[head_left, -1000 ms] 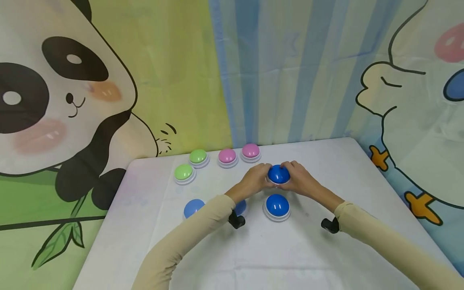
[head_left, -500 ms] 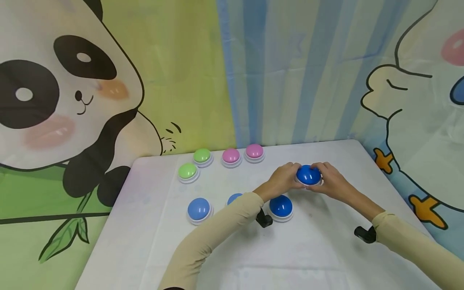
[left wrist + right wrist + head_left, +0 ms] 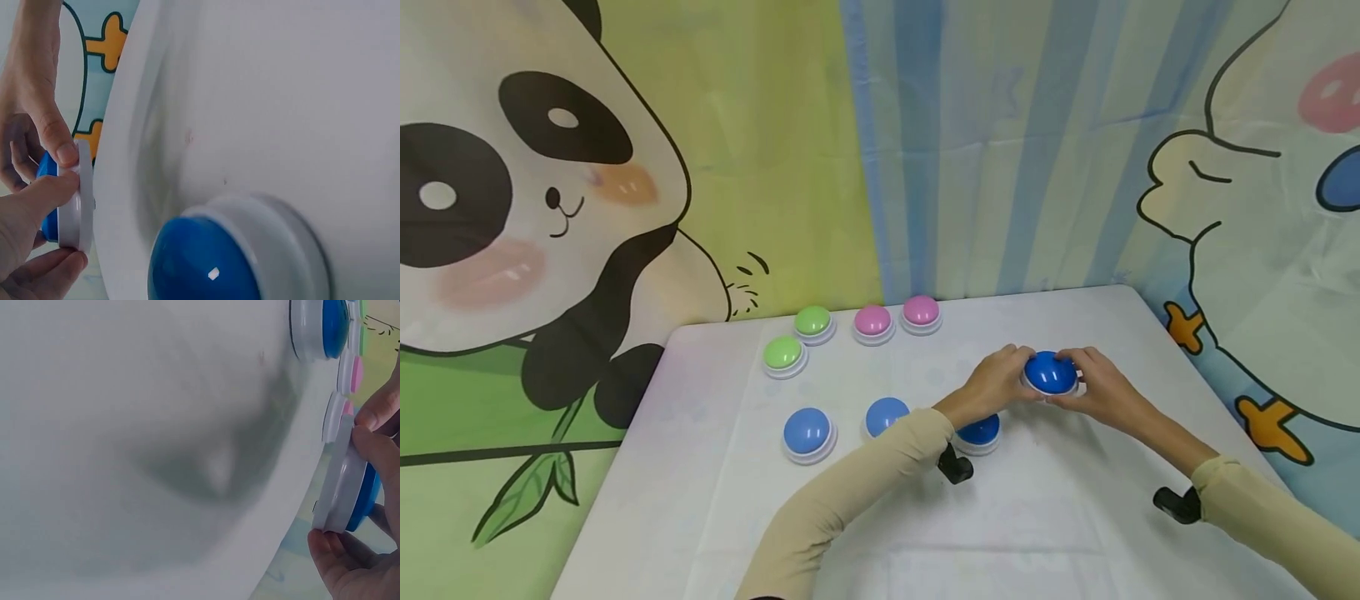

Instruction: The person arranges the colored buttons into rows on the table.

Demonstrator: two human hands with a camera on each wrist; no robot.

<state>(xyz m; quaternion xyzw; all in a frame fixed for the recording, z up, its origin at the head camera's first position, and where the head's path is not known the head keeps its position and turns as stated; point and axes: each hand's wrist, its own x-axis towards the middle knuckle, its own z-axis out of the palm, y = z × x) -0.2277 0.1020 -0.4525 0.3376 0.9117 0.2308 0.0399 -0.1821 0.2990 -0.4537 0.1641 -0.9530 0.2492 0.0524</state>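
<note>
Both hands hold one dark blue dome push button (image 3: 1049, 372) with a white base, raised over the right half of the table. My left hand (image 3: 996, 382) grips its left side and my right hand (image 3: 1101, 390) its right side. In the left wrist view, thumbs and fingers pinch the white rim (image 3: 74, 219) of the button. The right wrist view shows the underside edge (image 3: 340, 481) tilted, with a shadow on the tabletop below. A second dark blue button (image 3: 979, 432) stands on the table, partly hidden by my left wrist.
Two lighter blue buttons (image 3: 807, 431) stand to the left, one partly behind my left sleeve. Farther back are two green buttons (image 3: 782, 352) and two pink buttons (image 3: 872, 320). The white table (image 3: 715, 467) ends at a printed cloth backdrop (image 3: 970, 167). A black camera (image 3: 955, 463) juts from my left wrist.
Both hands have carried the dark blue button to the right, from behind the standing dark blue one. In the last half second it has come slightly nearer to me.
</note>
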